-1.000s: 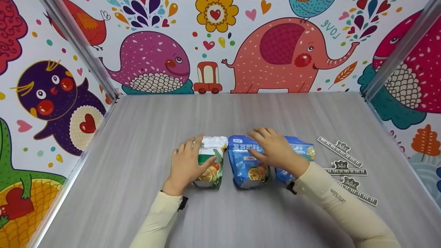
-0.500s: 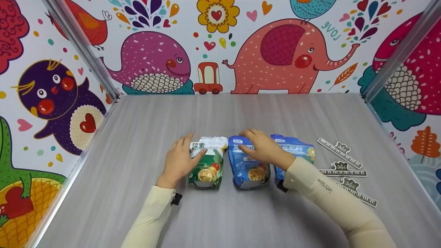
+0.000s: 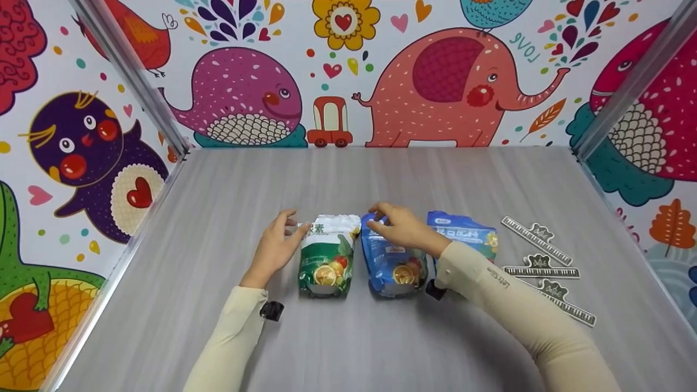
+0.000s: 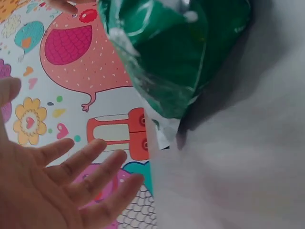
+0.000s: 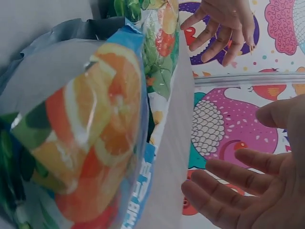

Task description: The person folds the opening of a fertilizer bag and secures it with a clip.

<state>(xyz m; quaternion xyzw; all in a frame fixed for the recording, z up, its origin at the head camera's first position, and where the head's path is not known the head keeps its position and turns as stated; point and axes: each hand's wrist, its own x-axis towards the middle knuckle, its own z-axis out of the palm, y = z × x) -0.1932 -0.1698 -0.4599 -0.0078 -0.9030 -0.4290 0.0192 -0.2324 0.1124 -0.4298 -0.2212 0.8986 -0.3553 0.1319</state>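
A green and white pouch point(image 3: 325, 256), printed with fruit, stands on the table. To its left, my left hand point(image 3: 275, 246) hovers with relaxed fingers and holds nothing. In the left wrist view, that same hand point(image 4: 71, 191) is apart from the green pouch point(image 4: 171, 52). A blue pouch point(image 3: 395, 272) stands to the right of the green one. Over its top my right hand point(image 3: 405, 231) hangs with loosely bent fingers. The right wrist view has the right hand point(image 5: 252, 191) spread out, apart from the blue pouch point(image 5: 95, 129). Another blue pouch point(image 3: 463, 234) is partly hidden behind the right forearm.
Three piano-key clips lie at the right: the upper clip point(image 3: 536, 239), the middle clip point(image 3: 544, 270) and the lower clip point(image 3: 572, 310), which the right sleeve partly covers. Printed wall panels point(image 3: 337, 71) enclose the grey table point(image 3: 228, 190) at the back and sides.
My left hand has drawn off the green pouch to the left, uncovering its front. My right hand has shifted left over the middle blue pouch, showing more of the right one. The pouches stay put.
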